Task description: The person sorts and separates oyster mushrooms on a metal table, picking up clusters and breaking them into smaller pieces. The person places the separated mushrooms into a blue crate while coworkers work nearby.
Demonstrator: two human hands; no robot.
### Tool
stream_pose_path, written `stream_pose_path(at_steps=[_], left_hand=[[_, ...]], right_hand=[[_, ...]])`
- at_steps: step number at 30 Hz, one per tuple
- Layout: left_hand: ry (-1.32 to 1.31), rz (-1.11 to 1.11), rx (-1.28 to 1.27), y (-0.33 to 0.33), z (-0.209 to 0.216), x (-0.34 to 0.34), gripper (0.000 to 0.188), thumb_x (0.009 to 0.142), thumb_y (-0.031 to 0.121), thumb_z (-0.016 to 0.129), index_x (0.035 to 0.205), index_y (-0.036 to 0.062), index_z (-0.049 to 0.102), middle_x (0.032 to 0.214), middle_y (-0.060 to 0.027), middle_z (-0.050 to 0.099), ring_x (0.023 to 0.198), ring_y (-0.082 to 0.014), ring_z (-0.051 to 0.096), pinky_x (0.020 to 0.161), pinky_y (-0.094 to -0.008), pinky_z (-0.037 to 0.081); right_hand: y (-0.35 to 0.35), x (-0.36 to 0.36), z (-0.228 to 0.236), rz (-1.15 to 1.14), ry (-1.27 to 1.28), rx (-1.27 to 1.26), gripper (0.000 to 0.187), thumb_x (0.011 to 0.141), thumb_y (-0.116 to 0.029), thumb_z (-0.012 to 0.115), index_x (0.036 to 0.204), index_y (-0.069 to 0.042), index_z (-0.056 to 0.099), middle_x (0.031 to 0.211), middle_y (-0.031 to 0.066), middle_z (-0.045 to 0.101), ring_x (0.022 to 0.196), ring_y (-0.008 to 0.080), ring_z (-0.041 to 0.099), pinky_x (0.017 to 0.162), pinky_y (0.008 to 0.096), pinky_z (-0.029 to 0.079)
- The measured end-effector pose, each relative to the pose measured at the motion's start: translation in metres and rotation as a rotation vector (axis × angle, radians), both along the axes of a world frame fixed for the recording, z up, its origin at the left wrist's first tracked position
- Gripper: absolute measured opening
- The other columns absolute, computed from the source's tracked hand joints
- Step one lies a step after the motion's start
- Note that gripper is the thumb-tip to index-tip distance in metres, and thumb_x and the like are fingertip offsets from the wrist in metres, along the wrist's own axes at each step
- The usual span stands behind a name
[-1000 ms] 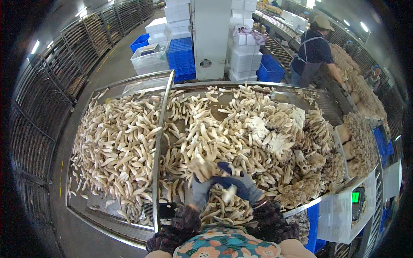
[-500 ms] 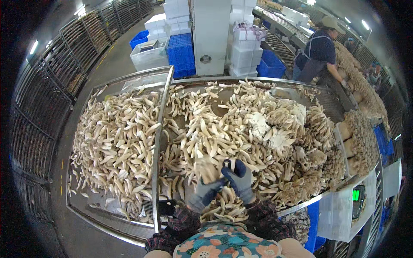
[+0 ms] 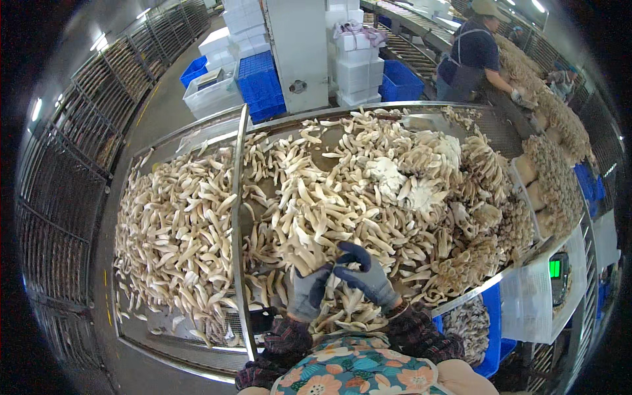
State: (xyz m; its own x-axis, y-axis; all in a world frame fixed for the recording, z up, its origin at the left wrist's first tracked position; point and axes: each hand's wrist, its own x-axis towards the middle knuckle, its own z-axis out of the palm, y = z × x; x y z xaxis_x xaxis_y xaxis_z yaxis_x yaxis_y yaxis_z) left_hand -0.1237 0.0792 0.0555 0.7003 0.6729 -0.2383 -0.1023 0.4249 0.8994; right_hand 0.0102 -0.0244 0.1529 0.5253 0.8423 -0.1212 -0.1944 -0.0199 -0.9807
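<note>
My gloved left hand (image 3: pixel 308 291) is closed around a bunch of pale mushrooms (image 3: pixel 301 258) at the near part of the table, their stems pointing away from me. Just to its right, my gloved right hand (image 3: pixel 366 275) curves with thumb and forefinger apart and nothing visible between them. Both hands hover over a heap of loose, slender mushrooms (image 3: pixel 322 210). On the right side of the heap, mushrooms are still joined in clusters (image 3: pixel 484 168), and a white clump of base (image 3: pixel 388 178) lies among them.
A metal divider (image 3: pixel 238 230) separates a second mushroom pile (image 3: pixel 174 230) on the left. Mushroom blocks (image 3: pixel 553 184) line the right edge. A clear bin (image 3: pixel 526 309) with a scale (image 3: pixel 559 276) stands at lower right. A co-worker (image 3: pixel 471 56) reaches over blocks at far right.
My right hand's fingers have spread, and the pale piece at its fingertips is gone from them. My left hand keeps its bunch. The view has shifted slightly; the co-worker's arm has moved.
</note>
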Motion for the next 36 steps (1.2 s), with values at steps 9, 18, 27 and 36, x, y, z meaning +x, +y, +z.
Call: stream_pose_path(at_steps=[9, 18, 27, 36], left_hand=[[0.144, -0.353, 0.577, 0.008, 0.028, -0.018, 0.027, 0.077, -0.001, 0.070, 0.104, 0.0007, 0.066, 0.099, -0.0100, 0.067, 0.091, -0.0199, 0.064, 0.081, -0.0304, 0.050], [-0.098, -0.085, -0.235, -0.017, 0.042, -0.003, 0.026, 0.091, 0.007, 0.058, 0.116, 0.0026, 0.058, 0.103, -0.0071, 0.064, 0.090, -0.0161, 0.063, 0.078, -0.0303, 0.051], [0.291, 0.178, 0.581, -0.019, -0.015, -0.009, 0.031, 0.087, 0.014, 0.063, 0.117, 0.0048, 0.060, 0.107, -0.0212, 0.058, 0.094, -0.0361, 0.057, 0.077, -0.0425, 0.047], [0.271, -0.125, 0.633, -0.001, 0.019, -0.003, 0.043, 0.095, 0.012, 0.054, 0.134, 0.0028, 0.040, 0.112, -0.0116, 0.058, 0.093, -0.0186, 0.062, 0.072, -0.0296, 0.053]], right_hand=[[0.010, 0.014, -0.018, 0.070, 0.123, 0.000, 0.034, 0.080, -0.014, 0.076, 0.105, 0.003, 0.060, 0.092, 0.0045, 0.066, 0.078, 0.0103, 0.060, 0.074, 0.0262, 0.051], [0.005, 0.003, -0.059, -0.161, 0.021, -0.028, 0.043, 0.077, -0.015, 0.075, 0.114, 0.002, 0.060, 0.100, 0.0092, 0.066, 0.088, 0.0140, 0.061, 0.081, 0.0268, 0.049], [0.005, -0.008, -0.015, -0.123, 0.264, -0.089, 0.023, 0.086, -0.018, 0.070, 0.100, 0.000, 0.066, 0.078, -0.0001, 0.065, 0.061, 0.0070, 0.057, 0.057, 0.0232, 0.048], [-0.014, 0.004, -0.044, -0.074, 0.222, 0.096, 0.029, 0.083, -0.015, 0.072, 0.105, -0.001, 0.062, 0.092, 0.0027, 0.066, 0.080, 0.0079, 0.060, 0.073, 0.0237, 0.050]])
